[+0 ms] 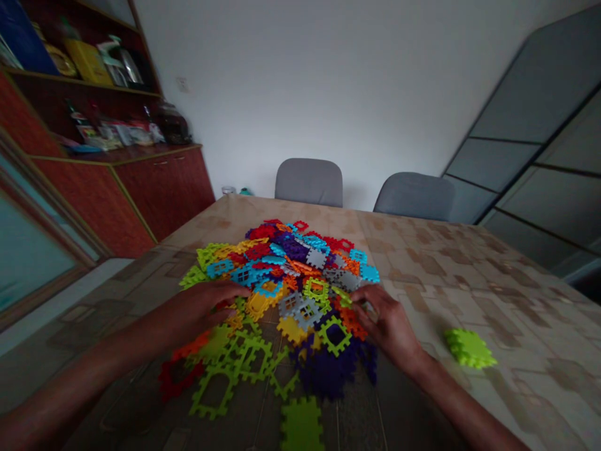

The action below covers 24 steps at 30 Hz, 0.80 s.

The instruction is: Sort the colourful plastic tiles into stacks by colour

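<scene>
A heap of colourful interlocking plastic tiles (291,302) with toothed edges lies on the table in front of me. My right hand (387,322), at the heap's right side, pinches a small lime green tile (342,295) between thumb and fingers. My left hand (216,302) reaches over the left side of the heap, index finger and thumb apart, close to a yellow tile (258,305). Lime green frame tiles (213,391) and purple tiles (323,369) spread along the near edge. One solid lime green tile (302,426) lies nearest me.
A small stack of lime green tiles (469,347) sits apart on the right of the patterned tabletop (469,275). Two grey chairs (308,181) stand beyond the far edge, against a white wall. A red-brown cabinet (164,194) with bottles and jars is at left.
</scene>
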Available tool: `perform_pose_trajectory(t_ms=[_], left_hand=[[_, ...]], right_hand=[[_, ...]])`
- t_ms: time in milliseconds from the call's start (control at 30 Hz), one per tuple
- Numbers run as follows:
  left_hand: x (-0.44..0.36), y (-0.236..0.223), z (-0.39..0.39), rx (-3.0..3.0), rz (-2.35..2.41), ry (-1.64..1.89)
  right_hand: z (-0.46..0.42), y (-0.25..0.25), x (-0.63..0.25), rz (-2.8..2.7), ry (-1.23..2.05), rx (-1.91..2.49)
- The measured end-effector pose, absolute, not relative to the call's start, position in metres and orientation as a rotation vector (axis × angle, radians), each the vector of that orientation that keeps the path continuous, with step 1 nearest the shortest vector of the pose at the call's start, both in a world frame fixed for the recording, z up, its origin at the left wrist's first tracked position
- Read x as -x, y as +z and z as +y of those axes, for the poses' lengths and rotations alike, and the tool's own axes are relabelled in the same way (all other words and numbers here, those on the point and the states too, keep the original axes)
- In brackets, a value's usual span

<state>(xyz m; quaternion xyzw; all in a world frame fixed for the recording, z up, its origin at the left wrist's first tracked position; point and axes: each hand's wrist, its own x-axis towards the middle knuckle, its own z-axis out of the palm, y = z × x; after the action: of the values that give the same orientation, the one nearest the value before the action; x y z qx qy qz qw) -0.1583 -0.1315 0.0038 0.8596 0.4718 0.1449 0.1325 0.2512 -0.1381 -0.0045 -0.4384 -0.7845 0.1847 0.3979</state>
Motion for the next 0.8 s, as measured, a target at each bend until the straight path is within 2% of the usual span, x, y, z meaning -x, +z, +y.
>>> perform_pose_trajectory(t_ms=[367, 500, 633, 800], left_hand=[[0.159, -0.007, -0.127, -2.498, 1.379, 0.427], [0.162, 0.0, -0.123, -2.483, 1.403, 0.402], [0.16, 0.003, -0.124, -2.506, 1.366, 0.333], [0.155, -0.001, -0.129, -2.524, 1.368, 0.339]], right_hand=[[-0.135, -0.014, -0.291, -1.452, 0.875, 1.271], [-0.142, -0.006, -0.299, -1.464, 1.063, 1.321], [-0.153, 0.003, -0.294, -1.708, 1.372, 1.286], [-0.151, 0.005, -0.279, -1.795, 1.26, 1.191]])
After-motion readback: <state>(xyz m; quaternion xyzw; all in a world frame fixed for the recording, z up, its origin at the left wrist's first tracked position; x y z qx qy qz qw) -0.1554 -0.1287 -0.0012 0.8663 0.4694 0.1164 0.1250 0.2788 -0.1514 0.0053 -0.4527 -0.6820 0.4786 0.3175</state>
